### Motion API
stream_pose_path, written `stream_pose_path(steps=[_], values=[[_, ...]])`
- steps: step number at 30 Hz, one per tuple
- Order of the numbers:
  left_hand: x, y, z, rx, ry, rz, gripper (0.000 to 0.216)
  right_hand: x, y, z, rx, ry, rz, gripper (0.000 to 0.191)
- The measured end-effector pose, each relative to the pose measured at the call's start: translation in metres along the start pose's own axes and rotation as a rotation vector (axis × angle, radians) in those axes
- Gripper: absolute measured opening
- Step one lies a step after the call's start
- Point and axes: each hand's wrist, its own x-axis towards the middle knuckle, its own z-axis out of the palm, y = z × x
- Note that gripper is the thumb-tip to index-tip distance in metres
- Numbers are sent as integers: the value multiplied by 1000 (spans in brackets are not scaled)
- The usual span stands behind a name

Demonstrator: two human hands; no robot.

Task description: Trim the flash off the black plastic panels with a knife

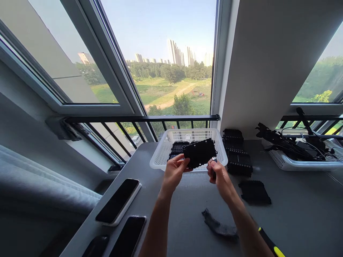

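My left hand grips the lower left edge of a flat black plastic panel, holding it up over the front of a white mesh basket. My right hand is closed around a small dark tool with a silver tip, held against the panel's lower right edge. Another black panel lies inside the basket.
A stack of black panels stands right of the basket and a single one lies nearer. A dark rag lies on the grey table. Phones lie at the left edge. A white tray of black cables sits at right.
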Motion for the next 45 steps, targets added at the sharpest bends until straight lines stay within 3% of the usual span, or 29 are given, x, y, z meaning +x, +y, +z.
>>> stream_pose_path(steps=[6, 13, 20, 29, 36, 45], values=[[-2, -2, 6, 78, -116, 49, 43, 3, 7, 21, 209, -267, 187, 35], [-8, 0, 12, 210, -262, 106, 27, 9, 12, 19, 347, -374, 330, 31], [-11, 3, 13, 327, -295, 184, 22, 10, 10, 15, 475, -375, 441, 26], [-11, 2, 11, 422, -291, 247, 21, 10, 10, 11, 567, -354, 414, 23], [-10, 3, 7, 333, -288, 209, 22, 11, 8, 5, 658, -351, 402, 24], [-9, 7, -8, 334, -181, 195, 25, 14, 0, -18, 752, -260, 363, 23]])
